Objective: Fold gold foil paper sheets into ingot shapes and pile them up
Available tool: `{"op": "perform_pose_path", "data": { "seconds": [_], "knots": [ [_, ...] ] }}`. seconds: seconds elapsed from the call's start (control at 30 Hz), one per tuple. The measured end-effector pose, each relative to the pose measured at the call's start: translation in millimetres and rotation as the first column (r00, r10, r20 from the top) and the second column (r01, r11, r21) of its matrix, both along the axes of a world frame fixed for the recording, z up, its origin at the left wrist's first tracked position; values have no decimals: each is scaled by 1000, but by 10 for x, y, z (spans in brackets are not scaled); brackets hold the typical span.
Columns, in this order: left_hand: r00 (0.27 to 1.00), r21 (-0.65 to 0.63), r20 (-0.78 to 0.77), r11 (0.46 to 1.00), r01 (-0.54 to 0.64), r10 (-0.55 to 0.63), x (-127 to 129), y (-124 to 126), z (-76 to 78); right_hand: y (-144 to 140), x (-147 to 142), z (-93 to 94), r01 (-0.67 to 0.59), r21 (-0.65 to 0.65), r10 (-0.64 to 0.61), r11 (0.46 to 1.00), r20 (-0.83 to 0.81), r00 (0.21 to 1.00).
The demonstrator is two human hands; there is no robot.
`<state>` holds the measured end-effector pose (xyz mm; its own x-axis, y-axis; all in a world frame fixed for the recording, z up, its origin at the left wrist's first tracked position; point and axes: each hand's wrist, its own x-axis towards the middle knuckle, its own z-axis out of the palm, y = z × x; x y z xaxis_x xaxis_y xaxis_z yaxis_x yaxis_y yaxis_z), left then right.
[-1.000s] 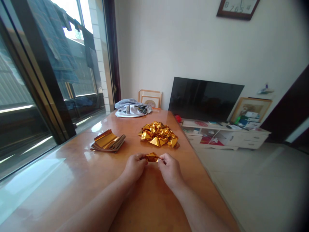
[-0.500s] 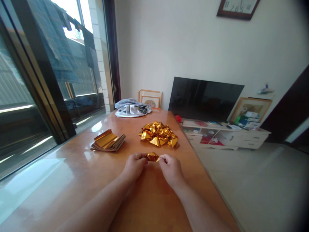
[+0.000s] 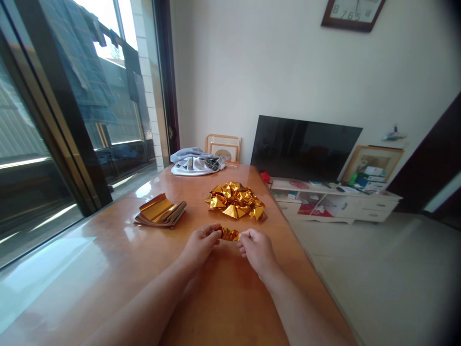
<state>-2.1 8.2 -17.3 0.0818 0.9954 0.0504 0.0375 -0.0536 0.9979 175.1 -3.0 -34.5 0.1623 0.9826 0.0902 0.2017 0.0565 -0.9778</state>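
A small folded piece of gold foil paper (image 3: 229, 234) is held between my two hands, just above the wooden table (image 3: 230, 298). My left hand (image 3: 202, 242) pinches its left end, and my right hand (image 3: 257, 247) pinches the right end. Its middle looks creased and shiny; the ends are hidden by my fingers. Just beyond my hands lies a pile of folded gold foil pieces (image 3: 236, 201). To the left, a stack of flat gold foil sheets (image 3: 160, 210) rests on the table, its top sheet curled.
A bundle of pale cloth (image 3: 196, 162) lies at the table's far end, with picture frames (image 3: 223, 146) behind it. Beyond the table's right edge stand a white cabinet (image 3: 349, 209) and a large television (image 3: 306, 149). Glass sliding doors (image 3: 61, 120) run along the left.
The foil piece between my hands has turned and now looks more crumpled. My fingers have shifted slightly at its ends. The pile and the stack stay as they were.
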Motion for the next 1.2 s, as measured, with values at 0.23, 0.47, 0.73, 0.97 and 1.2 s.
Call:
{"op": "perform_pose_path", "data": {
  "seconds": [0.23, 0.47, 0.73, 0.97, 1.2],
  "knots": [
    [987, 19, 29, 987, 158, -159, -2, -29, 68, -17, 38, 60, -28, -138, -2, 990, -213, 977],
    [961, -17, 108, 966, 258, -255, -9, -11, 57, -64, 21, 118, -149, -190, 86, 970, -305, 949],
    [921, -225, 360, 944, 239, -148, -46, 66, -34, -63, 42, 135, -148, 53, 156, 987, -194, 969],
    [921, -277, 379, 940, 199, -83, -73, 77, -50, -98, 73, 167, -268, 234, 232, 935, 171, 958],
    [929, -265, 354, 942, 208, -106, -73, 61, -51, -103, 56, 149, -337, 289, 242, 896, 316, 917]
  ]
}}
